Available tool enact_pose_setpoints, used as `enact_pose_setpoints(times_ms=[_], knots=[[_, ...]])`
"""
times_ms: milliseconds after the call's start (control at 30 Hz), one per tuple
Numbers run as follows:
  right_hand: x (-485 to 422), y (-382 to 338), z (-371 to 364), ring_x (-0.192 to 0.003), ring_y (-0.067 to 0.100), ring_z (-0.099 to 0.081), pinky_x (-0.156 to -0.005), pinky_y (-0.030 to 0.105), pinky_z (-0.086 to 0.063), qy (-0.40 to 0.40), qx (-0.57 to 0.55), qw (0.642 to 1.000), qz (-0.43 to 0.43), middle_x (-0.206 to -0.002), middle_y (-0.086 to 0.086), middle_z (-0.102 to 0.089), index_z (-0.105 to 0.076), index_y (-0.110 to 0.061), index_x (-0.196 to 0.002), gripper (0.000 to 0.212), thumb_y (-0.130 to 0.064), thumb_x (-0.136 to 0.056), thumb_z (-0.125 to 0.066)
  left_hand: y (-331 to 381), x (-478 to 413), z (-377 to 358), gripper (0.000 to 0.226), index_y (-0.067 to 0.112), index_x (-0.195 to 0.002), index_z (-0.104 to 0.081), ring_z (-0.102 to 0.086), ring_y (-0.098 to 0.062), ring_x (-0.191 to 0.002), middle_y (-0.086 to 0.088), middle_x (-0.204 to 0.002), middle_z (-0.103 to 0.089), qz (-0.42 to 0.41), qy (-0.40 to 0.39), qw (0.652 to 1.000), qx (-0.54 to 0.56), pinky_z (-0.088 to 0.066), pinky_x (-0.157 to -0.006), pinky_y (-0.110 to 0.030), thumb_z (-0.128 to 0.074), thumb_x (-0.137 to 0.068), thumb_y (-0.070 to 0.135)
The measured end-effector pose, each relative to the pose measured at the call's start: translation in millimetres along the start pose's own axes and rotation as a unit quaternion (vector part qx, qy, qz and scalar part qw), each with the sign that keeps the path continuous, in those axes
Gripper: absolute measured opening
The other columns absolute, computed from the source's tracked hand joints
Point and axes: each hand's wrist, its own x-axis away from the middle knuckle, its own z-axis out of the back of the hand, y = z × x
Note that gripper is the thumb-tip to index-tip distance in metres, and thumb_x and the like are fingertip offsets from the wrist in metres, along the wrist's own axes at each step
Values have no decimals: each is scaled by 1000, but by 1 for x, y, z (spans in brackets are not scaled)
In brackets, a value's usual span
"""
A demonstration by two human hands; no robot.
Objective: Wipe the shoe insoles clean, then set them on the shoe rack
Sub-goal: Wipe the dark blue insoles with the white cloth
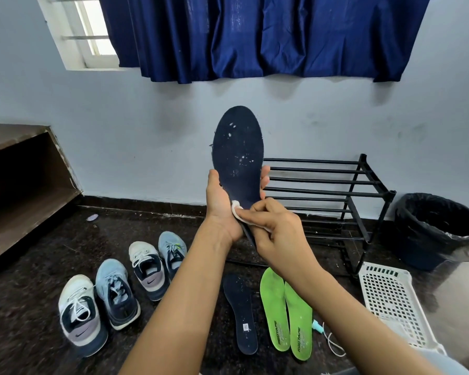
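Note:
My left hand [220, 204] holds a dark navy insole [238, 150] upright by its heel end, toe pointing up; white specks dot its face. My right hand [275, 234] pinches a small white wipe [237, 209] and presses it against the insole's lower part. On the dark floor below lie a second navy insole [241, 312] and two bright green insoles [275, 307], side by side. The black metal shoe rack [336, 190] stands against the wall just right of my hands, its bars bare.
Several sneakers [114, 290] sit in a row on the floor at the left. A white perforated basket [390, 301] lies at the right, a black lined bin [439, 228] behind it. A wooden shelf unit [19, 185] fills the left side.

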Motion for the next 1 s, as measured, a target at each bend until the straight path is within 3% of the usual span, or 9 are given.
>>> enact_pose_setpoints(times_ms=[200,367,467,600,700,800,867,1000], knots=[[-15,1,4,-71,9,-47,-70,4,-34,20,38,999,18,-77,4,-51,-72,-14,-107,28,-7,-87,-54,-7,1,-6,81,4,-133,-57,-67,-22,-94,-15,-111,-69,-8,7,1000,6,-54,-83,-30,-16,-96,64],[-33,2,0,-79,23,-51,-74,23,-42,25,61,998,-12,-82,5,-47,-70,-11,-111,28,-10,-91,-51,-25,2,-17,83,10,-94,-77,-65,-25,-103,-15,-111,-70,-8,14,999,-30,-50,-91,-32,-13,-96,64],[-32,2,-2,-76,22,-52,-71,20,-41,36,63,997,-5,-82,5,-47,-71,-12,-111,28,-9,-90,-52,-22,-1,-15,79,7,-106,-70,-66,-26,-104,-16,-108,-71,0,7,1000,-21,-52,-89,-31,-13,-97,62],[-23,-1,-1,-72,17,-53,-71,3,-35,28,36,999,2,-80,9,-54,-73,-10,-105,28,-11,-87,-52,-17,-1,-6,80,2,-122,-61,-69,-23,-100,-15,-109,-71,1,10,1000,-29,-57,-83,-28,-13,-97,61],[-17,2,0,-71,13,-52,-70,3,-34,15,16,1000,-1,-80,6,-55,-74,-13,-104,26,-12,-87,-53,-13,2,-4,77,3,-129,-58,-69,-22,-94,-15,-108,-71,-2,22,999,-25,-56,-82,-29,-16,-98,60],[-8,3,0,-70,10,-52,-67,9,-38,-9,16,1000,0,-78,1,-55,-74,-17,-104,26,-7,-86,-57,-4,1,0,76,4,-127,-59,-64,-23,-93,-15,-107,-69,-4,25,1000,14,-52,-83,-31,-18,-98,60],[-5,1,3,-73,9,-52,-68,5,-35,-28,8,1000,-11,-79,0,-56,-74,-19,-103,28,-9,-85,-55,0,2,1,74,3,-121,-63,-63,-23,-92,-15,-106,-68,-11,27,999,21,-46,-80,-31,-19,-98,59],[-19,4,28,-86,5,-58,-76,7,-38,-82,-55,987,-124,-90,-8,-63,-76,-26,-94,41,5,-82,-52,0,0,-4,75,7,-115,-65,-63,-22,-88,-13,-104,-70,-11,17,999,38,-45,-75,-32,-20,-95,64]])
